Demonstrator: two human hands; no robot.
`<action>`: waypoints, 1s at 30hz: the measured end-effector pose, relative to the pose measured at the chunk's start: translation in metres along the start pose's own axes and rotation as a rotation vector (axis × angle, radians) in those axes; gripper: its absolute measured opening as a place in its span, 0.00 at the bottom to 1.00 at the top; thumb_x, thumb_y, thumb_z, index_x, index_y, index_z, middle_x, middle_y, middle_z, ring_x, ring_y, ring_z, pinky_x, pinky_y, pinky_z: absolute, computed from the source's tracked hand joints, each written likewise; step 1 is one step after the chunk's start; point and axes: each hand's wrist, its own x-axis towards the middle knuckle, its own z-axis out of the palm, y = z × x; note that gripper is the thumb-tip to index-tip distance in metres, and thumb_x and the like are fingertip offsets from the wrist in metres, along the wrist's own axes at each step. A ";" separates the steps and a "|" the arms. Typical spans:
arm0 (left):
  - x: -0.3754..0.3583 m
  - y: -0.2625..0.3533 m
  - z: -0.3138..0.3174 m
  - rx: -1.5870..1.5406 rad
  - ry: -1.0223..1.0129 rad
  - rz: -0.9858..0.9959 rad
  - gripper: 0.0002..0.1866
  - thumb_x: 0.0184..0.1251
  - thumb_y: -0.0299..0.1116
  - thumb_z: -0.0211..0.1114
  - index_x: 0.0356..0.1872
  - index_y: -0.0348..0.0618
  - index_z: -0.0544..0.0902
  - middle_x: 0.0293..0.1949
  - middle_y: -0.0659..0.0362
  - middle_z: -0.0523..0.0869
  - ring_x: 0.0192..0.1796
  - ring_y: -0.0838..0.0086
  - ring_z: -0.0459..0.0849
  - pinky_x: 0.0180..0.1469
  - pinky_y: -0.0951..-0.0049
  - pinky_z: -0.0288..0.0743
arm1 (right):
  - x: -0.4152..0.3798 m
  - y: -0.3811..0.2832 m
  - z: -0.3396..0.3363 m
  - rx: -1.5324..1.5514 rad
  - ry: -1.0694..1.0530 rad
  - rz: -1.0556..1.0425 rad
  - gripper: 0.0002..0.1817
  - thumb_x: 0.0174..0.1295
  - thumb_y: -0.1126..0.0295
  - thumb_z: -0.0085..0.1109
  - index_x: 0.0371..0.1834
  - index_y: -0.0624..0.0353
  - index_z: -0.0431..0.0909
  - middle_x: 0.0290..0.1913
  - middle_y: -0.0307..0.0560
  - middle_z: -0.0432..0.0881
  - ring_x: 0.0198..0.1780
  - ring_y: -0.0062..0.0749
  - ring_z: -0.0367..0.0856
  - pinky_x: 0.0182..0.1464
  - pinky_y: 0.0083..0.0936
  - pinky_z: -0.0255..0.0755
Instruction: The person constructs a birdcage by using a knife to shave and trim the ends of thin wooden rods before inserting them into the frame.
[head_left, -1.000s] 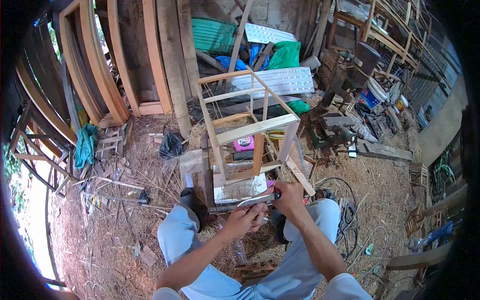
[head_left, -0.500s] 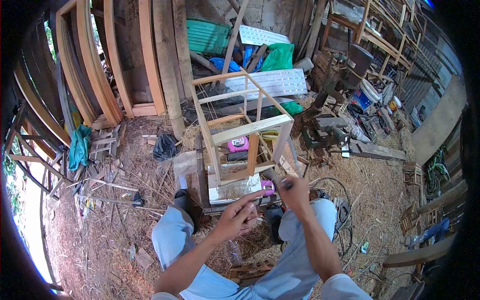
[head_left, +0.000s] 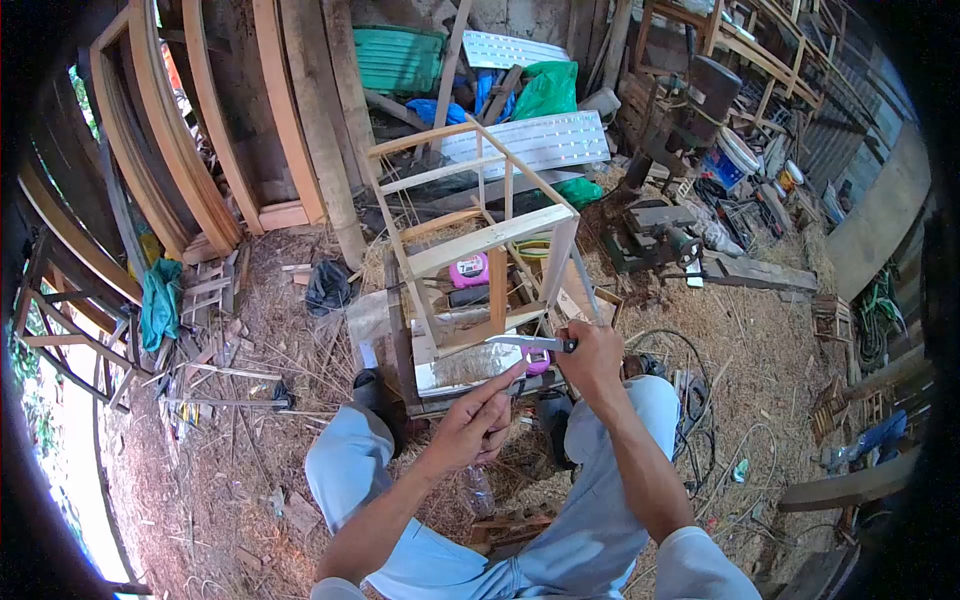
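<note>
My right hand [head_left: 592, 358] is closed around the black handle of what looks like a knife [head_left: 535, 342], its narrow silver blade pointing left. Lower and to the left is my left hand [head_left: 475, 428], index finger stretched out and the other fingers curled. A small dark thing [head_left: 518, 387] shows at its fingertips, too small to name. Just beyond both hands, a wooden frame [head_left: 490, 240] with slim legs and crossbars rests on a low bench [head_left: 425, 385]. Inside and beside the frame are a pink-purple round item [head_left: 468, 270] and another purple item [head_left: 537, 360].
My knees flank the low bench. A green bench vise [head_left: 650, 250] stands to the right on a timber beam [head_left: 755, 272]. Door-like wooden frames [head_left: 285, 110] lean at the left. Wood shavings [head_left: 250, 470] and scraps cover the ground, with a dark cable [head_left: 700, 370] at the right.
My right hand has risen slightly, and the blade, blurred before, now shows clearly pointing left. My left hand stays low with its index finger stretched out. The whole view has shifted a little.
</note>
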 end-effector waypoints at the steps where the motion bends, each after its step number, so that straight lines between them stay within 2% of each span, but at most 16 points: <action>1: 0.000 0.001 0.000 0.009 0.010 0.000 0.27 0.73 0.44 0.47 0.70 0.53 0.57 0.21 0.69 0.56 0.16 0.85 0.57 0.14 0.84 0.55 | 0.001 0.001 0.000 0.008 0.003 0.001 0.06 0.39 0.67 0.66 0.18 0.57 0.80 0.19 0.53 0.78 0.24 0.49 0.79 0.28 0.40 0.72; 2: 0.000 0.001 0.000 0.012 0.006 0.002 0.27 0.73 0.44 0.47 0.70 0.53 0.57 0.21 0.69 0.56 0.16 0.85 0.57 0.14 0.84 0.55 | 0.004 0.003 0.000 0.008 0.008 0.002 0.06 0.39 0.67 0.66 0.18 0.57 0.80 0.19 0.53 0.78 0.24 0.49 0.79 0.28 0.40 0.72; 4: -0.002 -0.001 0.000 -0.020 -0.014 0.007 0.26 0.73 0.44 0.48 0.69 0.52 0.59 0.21 0.68 0.57 0.16 0.86 0.57 0.14 0.84 0.55 | 0.011 0.010 -0.002 -0.059 -0.016 0.207 0.11 0.39 0.64 0.66 0.28 0.54 0.84 0.23 0.56 0.81 0.28 0.51 0.81 0.35 0.40 0.75; 9: -0.003 -0.001 0.001 -0.018 -0.018 -0.001 0.26 0.72 0.44 0.50 0.68 0.49 0.62 0.22 0.68 0.58 0.16 0.86 0.58 0.15 0.84 0.56 | 0.020 0.031 -0.003 -0.076 0.000 0.308 0.10 0.44 0.65 0.62 0.27 0.58 0.83 0.24 0.62 0.80 0.29 0.54 0.81 0.35 0.44 0.75; 11: -0.004 -0.009 -0.005 -0.011 -0.053 -0.050 0.26 0.72 0.44 0.50 0.68 0.48 0.62 0.22 0.67 0.59 0.16 0.86 0.59 0.16 0.85 0.57 | 0.024 0.055 0.015 -0.058 0.129 0.465 0.11 0.47 0.64 0.61 0.25 0.61 0.83 0.24 0.64 0.80 0.29 0.56 0.81 0.36 0.45 0.75; 13: -0.010 -0.007 0.003 -0.003 -0.056 -0.066 0.25 0.72 0.41 0.50 0.67 0.47 0.62 0.23 0.66 0.62 0.17 0.86 0.59 0.16 0.85 0.57 | 0.033 0.054 -0.010 0.013 0.112 0.504 0.12 0.50 0.65 0.60 0.25 0.66 0.82 0.23 0.65 0.79 0.29 0.56 0.81 0.35 0.45 0.74; 15: -0.009 -0.006 0.002 0.005 -0.060 -0.083 0.24 0.72 0.38 0.50 0.66 0.46 0.63 0.24 0.65 0.64 0.17 0.86 0.60 0.16 0.85 0.57 | 0.035 0.054 -0.015 0.222 0.213 0.495 0.12 0.52 0.67 0.59 0.25 0.69 0.80 0.21 0.64 0.78 0.28 0.54 0.81 0.32 0.41 0.72; 16: -0.003 -0.009 -0.003 -0.011 -0.048 -0.021 0.22 0.72 0.34 0.50 0.66 0.45 0.63 0.27 0.64 0.66 0.17 0.86 0.60 0.16 0.85 0.57 | 0.028 0.045 -0.015 0.340 0.159 0.505 0.11 0.51 0.69 0.60 0.26 0.70 0.80 0.22 0.63 0.79 0.27 0.49 0.82 0.30 0.35 0.71; 17: -0.002 -0.011 -0.008 -0.026 -0.032 0.038 0.21 0.71 0.30 0.49 0.65 0.44 0.63 0.29 0.63 0.68 0.17 0.86 0.60 0.16 0.85 0.56 | 0.021 0.037 -0.010 0.344 0.157 0.500 0.11 0.51 0.69 0.60 0.26 0.70 0.80 0.22 0.63 0.79 0.27 0.49 0.82 0.30 0.35 0.71; 18: -0.002 -0.003 -0.005 -0.046 0.017 0.059 0.21 0.69 0.26 0.48 0.63 0.43 0.64 0.33 0.62 0.69 0.16 0.86 0.60 0.15 0.85 0.54 | 0.013 0.030 -0.004 0.477 0.098 0.431 0.09 0.50 0.70 0.60 0.26 0.68 0.79 0.23 0.62 0.79 0.27 0.47 0.82 0.30 0.33 0.71; 20: 0.003 -0.001 -0.009 -0.113 0.033 0.063 0.21 0.69 0.27 0.49 0.63 0.44 0.63 0.33 0.62 0.69 0.16 0.86 0.59 0.15 0.85 0.53 | -0.003 0.015 0.002 0.607 0.024 0.362 0.08 0.49 0.71 0.61 0.26 0.67 0.79 0.24 0.61 0.80 0.27 0.45 0.82 0.30 0.31 0.70; 22: 0.003 -0.002 -0.008 -0.217 0.083 0.035 0.23 0.71 0.30 0.50 0.65 0.49 0.62 0.31 0.64 0.68 0.16 0.86 0.57 0.15 0.85 0.50 | -0.013 -0.005 -0.001 0.527 -0.024 -0.044 0.07 0.44 0.73 0.62 0.26 0.63 0.79 0.26 0.56 0.81 0.27 0.45 0.82 0.30 0.33 0.71; 23: 0.005 -0.004 -0.008 -0.217 0.087 0.036 0.23 0.71 0.30 0.50 0.65 0.49 0.62 0.31 0.64 0.68 0.16 0.86 0.57 0.15 0.85 0.50 | -0.015 -0.012 -0.001 0.529 -0.026 -0.045 0.07 0.44 0.73 0.62 0.26 0.63 0.79 0.26 0.56 0.81 0.27 0.45 0.82 0.30 0.33 0.71; 25: 0.008 -0.011 -0.008 -0.215 0.132 -0.033 0.26 0.71 0.34 0.51 0.69 0.53 0.58 0.28 0.66 0.66 0.17 0.86 0.56 0.15 0.84 0.50 | -0.019 -0.023 0.002 0.325 -0.107 -0.261 0.08 0.40 0.73 0.64 0.26 0.57 0.78 0.24 0.52 0.80 0.27 0.45 0.81 0.31 0.37 0.73; 27: 0.008 -0.010 -0.007 -0.189 0.072 -0.031 0.27 0.72 0.35 0.50 0.70 0.54 0.56 0.27 0.66 0.64 0.17 0.85 0.56 0.15 0.84 0.49 | -0.022 -0.026 0.008 0.233 -0.114 -0.319 0.09 0.38 0.71 0.64 0.26 0.54 0.78 0.22 0.49 0.80 0.27 0.45 0.81 0.30 0.39 0.74; 30: 0.007 -0.006 -0.005 -0.145 0.014 -0.053 0.28 0.73 0.37 0.48 0.72 0.56 0.52 0.26 0.67 0.62 0.17 0.85 0.54 0.15 0.84 0.48 | -0.022 -0.029 0.011 0.214 -0.094 -0.376 0.05 0.44 0.69 0.60 0.22 0.55 0.75 0.21 0.46 0.79 0.26 0.43 0.81 0.27 0.39 0.73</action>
